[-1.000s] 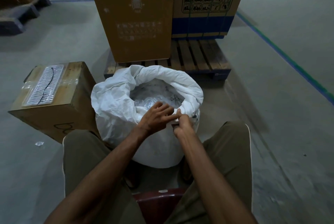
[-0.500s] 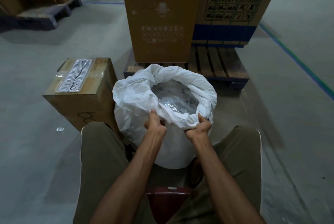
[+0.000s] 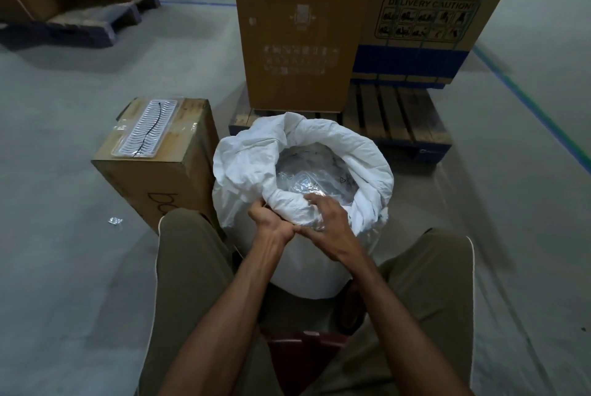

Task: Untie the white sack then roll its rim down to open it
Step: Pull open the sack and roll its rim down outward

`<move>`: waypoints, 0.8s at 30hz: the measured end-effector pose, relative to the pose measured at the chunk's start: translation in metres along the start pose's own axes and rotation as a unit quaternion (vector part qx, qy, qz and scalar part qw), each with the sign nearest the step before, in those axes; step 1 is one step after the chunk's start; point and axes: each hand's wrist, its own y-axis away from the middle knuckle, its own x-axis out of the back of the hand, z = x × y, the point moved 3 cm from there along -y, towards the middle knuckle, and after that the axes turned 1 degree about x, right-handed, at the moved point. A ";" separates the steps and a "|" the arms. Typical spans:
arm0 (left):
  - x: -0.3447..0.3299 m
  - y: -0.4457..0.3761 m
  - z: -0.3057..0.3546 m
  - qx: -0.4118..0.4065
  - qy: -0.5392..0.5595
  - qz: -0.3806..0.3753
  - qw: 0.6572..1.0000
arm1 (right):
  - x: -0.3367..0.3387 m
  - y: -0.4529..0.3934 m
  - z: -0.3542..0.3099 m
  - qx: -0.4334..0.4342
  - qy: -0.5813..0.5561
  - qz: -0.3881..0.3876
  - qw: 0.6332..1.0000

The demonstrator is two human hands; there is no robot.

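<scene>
left hand (image 3: 267,223) fingertips: hidden by sack rim (image 3: 287,207) | tall cartons (image 3: 297,28): tops cropped

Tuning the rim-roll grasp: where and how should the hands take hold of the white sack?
Grip the white sack by its near rolled rim, coming from the person's side. There the fabric is bunched into a thick fold, facing both hands, left hand and right hand; the far rim looks a longer reach.
</scene>
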 end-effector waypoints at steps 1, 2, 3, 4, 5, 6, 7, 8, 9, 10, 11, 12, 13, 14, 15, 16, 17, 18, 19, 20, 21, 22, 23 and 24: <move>0.004 -0.002 0.003 -0.012 0.001 -0.014 1.000 | 0.001 -0.007 0.002 0.002 -0.010 0.002 1.000; 0.008 -0.001 0.009 -0.024 0.000 -0.035 0.999 | 0.003 -0.015 0.001 0.007 -0.011 0.005 1.000; 0.011 -0.004 0.012 -0.029 -0.003 -0.055 0.998 | 0.005 -0.022 0.002 0.010 -0.004 0.004 1.000; 0.015 -0.005 0.016 -0.030 -0.017 -0.069 0.997 | 0.008 -0.028 0.002 0.012 0.007 -0.003 1.000; 0.016 -0.005 0.019 -0.035 -0.040 -0.092 0.994 | 0.010 -0.033 0.003 0.016 0.023 -0.014 1.000; 0.014 0.001 0.022 -0.037 -0.089 -0.084 0.992 | 0.010 -0.037 0.003 0.026 0.047 -0.028 0.998; 0.015 0.004 0.023 -0.038 -0.140 -0.050 0.988 | 0.009 -0.038 0.004 0.041 0.076 -0.043 0.995; 0.017 0.001 0.024 -0.051 -0.186 0.001 0.981 | 0.005 -0.040 0.004 0.056 0.106 -0.054 0.991; 0.021 -0.004 0.026 -0.081 -0.229 0.051 0.969 | 0.002 -0.040 0.003 0.068 0.137 -0.056 0.987; 0.025 -0.009 0.031 -0.123 -0.259 0.087 0.954 | -0.001 -0.040 0.002 0.074 0.171 -0.050 0.981; 0.026 -0.015 0.036 -0.151 -0.287 0.106 0.940 | -0.004 -0.039 0.000 0.086 0.202 -0.039 0.975; 0.023 -0.017 0.041 -0.168 -0.298 0.114 0.933 | -0.008 -0.036 -0.003 0.103 0.233 -0.029 0.967; 0.021 -0.021 0.045 -0.166 -0.296 0.118 0.933 | -0.011 -0.032 -0.007 0.122 0.257 -0.018 0.959; 0.018 -0.026 0.049 -0.153 -0.269 0.117 0.944 | -0.013 -0.028 -0.011 0.133 0.270 -0.002 0.953; 0.016 -0.030 0.052 -0.131 -0.229 0.117 0.957 | -0.015 -0.025 -0.012 0.133 0.273 0.015 0.952; 0.016 -0.035 0.056 -0.113 -0.195 0.119 0.967 | -0.014 -0.022 -0.013 0.119 0.268 0.026 0.956; 0.016 -0.038 0.058 -0.095 -0.163 0.119 0.975 | -0.014 -0.022 -0.013 0.099 0.260 0.032 0.960; 0.017 -0.040 0.060 -0.081 -0.138 0.113 0.981 | -0.014 -0.020 -0.013 0.079 0.248 0.028 0.965; 0.020 -0.042 0.064 -0.065 -0.114 0.110 0.985 | -0.015 -0.020 -0.013 0.062 0.231 0.021 0.971; 0.023 -0.045 0.066 -0.054 -0.092 0.109 0.988 | -0.016 -0.021 -0.013 0.045 0.207 0.013 0.977; 0.023 -0.045 0.066 -0.040 -0.087 0.097 0.991 | -0.019 -0.023 -0.014 0.028 0.186 0.000 0.982; 0.022 -0.040 0.065 -0.028 -0.090 0.083 0.992 | -0.020 -0.027 -0.017 0.021 0.181 -0.013 0.983; 0.019 -0.028 0.063 -0.020 -0.098 0.073 0.992 | -0.023 -0.032 -0.020 0.022 0.182 -0.033 0.982; 0.017 -0.019 0.062 -0.018 -0.117 0.066 0.991 | -0.027 -0.037 -0.025 0.029 0.178 -0.064 0.982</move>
